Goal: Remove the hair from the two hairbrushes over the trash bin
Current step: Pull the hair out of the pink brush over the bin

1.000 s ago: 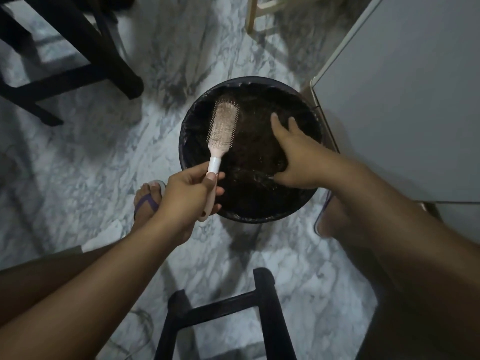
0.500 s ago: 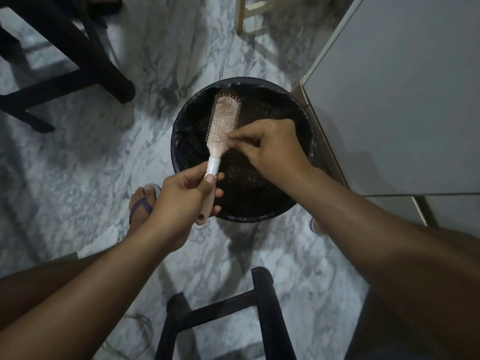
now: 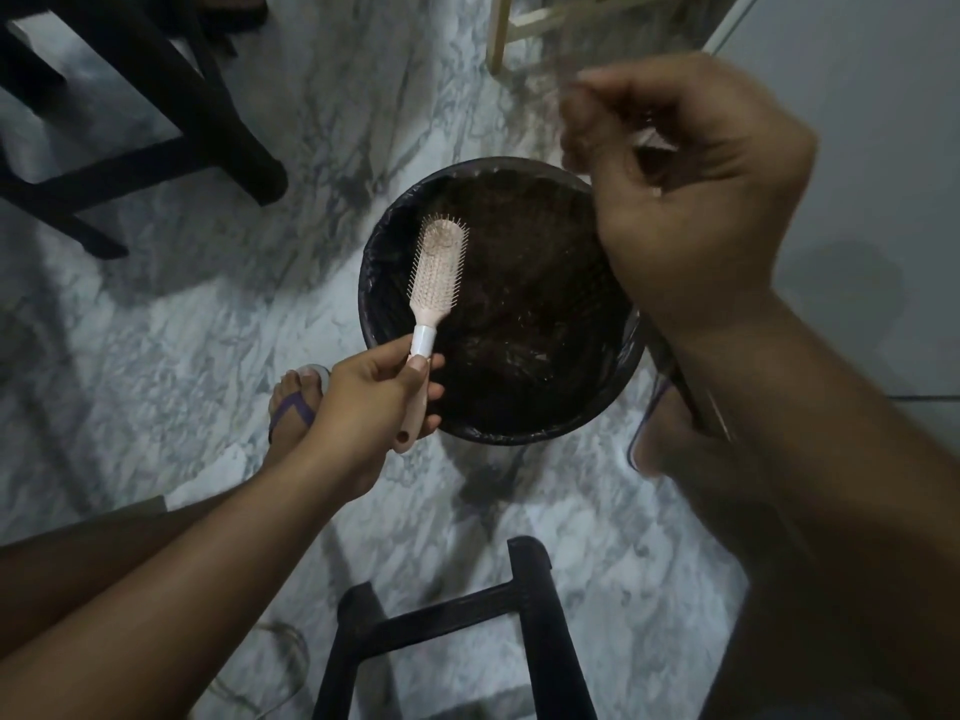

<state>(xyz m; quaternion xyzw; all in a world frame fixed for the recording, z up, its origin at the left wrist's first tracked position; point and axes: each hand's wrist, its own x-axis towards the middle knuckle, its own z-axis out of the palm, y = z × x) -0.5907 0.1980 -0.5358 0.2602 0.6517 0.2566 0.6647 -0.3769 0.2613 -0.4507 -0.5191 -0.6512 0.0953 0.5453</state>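
The left hand (image 3: pixel 371 402), in the lower middle of the frame, grips the handle of a pale pink hairbrush (image 3: pixel 439 262), with the fingers curled round it and the thumb lying along its white collar. The brush head points up the frame, bristles facing the camera, and hangs over the left part of the round black trash bin (image 3: pixel 366 283). The bin is lined with a dark bag, and its inside looks dark and matted.

The right hand (image 3: pixel 696 200) is raised close to the camera in the upper right of the frame, above the bin's right rim. Its fingers are curled, and the thumb and fingertips pinch a thin, blurred wisp of hair (image 3: pixel 571 132). The hair is well apart from the brush.

The bin stands on a grey-veined marble floor (image 3: pixel 182 330). A foot in a purple flip-flop (image 3: pixel 293 402) is just left of the bin, beside the left hand. Dark furniture legs (image 3: pixel 156 96) fill the upper left, a dark stool frame (image 3: pixel 530 589) sits at bottom centre, a pale wooden frame (image 3: pixel 524 23) shows at the top, and a white cabinet (image 3: pixel 857 122) runs down the right side.
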